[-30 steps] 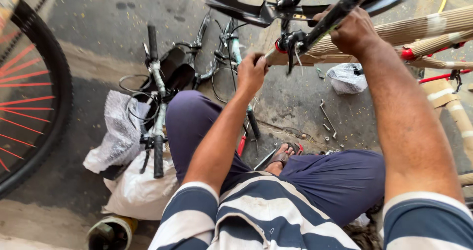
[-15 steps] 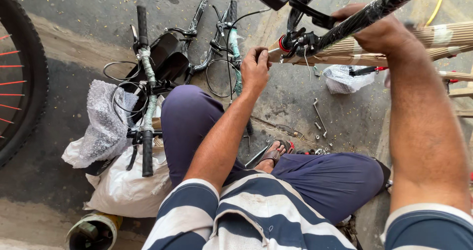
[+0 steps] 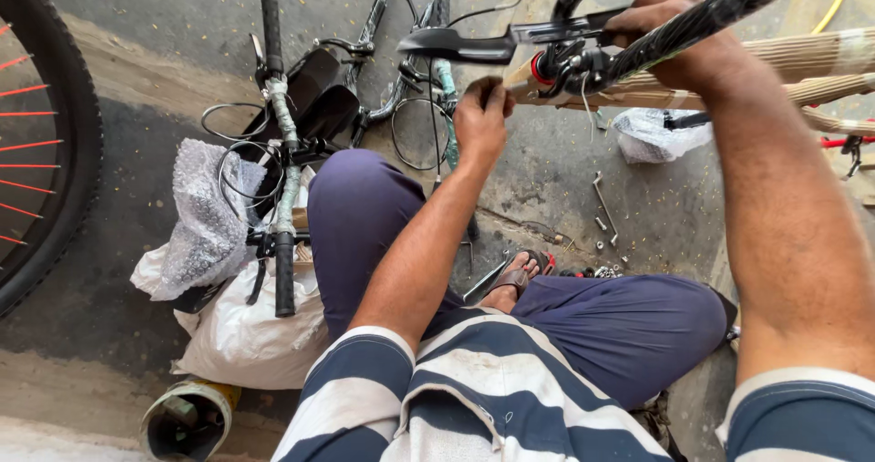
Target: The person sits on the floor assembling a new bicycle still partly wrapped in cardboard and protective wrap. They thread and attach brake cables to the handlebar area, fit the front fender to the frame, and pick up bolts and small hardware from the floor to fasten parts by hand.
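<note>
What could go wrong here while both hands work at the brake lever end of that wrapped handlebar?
The left hand is pinched close to the brake lever, so the fingers could get nipped if it snaps. The right hand alone steadies the handlebar, which might swing. Loose bolts beside the sandalled foot could scatter.

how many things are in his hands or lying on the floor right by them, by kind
handlebars: 3, one held by the right hand with the left hand at its wrapped end, two loose on the floor
spanners: 1
bubble wrap: 1
white sacks: 1
total: 6
</note>
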